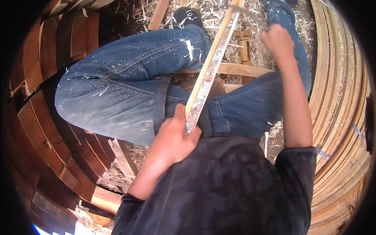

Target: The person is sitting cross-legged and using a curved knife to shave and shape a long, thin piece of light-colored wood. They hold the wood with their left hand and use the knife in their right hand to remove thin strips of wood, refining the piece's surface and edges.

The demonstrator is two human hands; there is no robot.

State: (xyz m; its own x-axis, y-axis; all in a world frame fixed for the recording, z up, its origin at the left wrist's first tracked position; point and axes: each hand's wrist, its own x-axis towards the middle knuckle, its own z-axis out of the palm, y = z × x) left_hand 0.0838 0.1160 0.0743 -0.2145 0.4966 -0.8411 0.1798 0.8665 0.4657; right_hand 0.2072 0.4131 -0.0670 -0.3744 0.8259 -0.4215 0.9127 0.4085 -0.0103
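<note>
A long narrow strip of wood [206, 82] slants from my waist up toward the far edge of the view, pale on one side and rough with patchy bark on the other. My left hand [176, 137] is closed round its near end, close to my belly. Out beyond my right thigh, my right hand [279, 43] is a fist round the handle of a knife [250, 16]. Its dark, slightly blurred blade reaches left to the far part of the strip and seems to touch or cross it. The fist covers the handle.
Curled wood shavings [223, 17] litter the ground between my jeans-clad legs [129, 82]. A wooden crosspiece [244, 69] lies between the thighs. Long pale strips [337, 98] are stacked at the right, some tied with bands. Reddish-brown boards [47, 137] are piled at the left.
</note>
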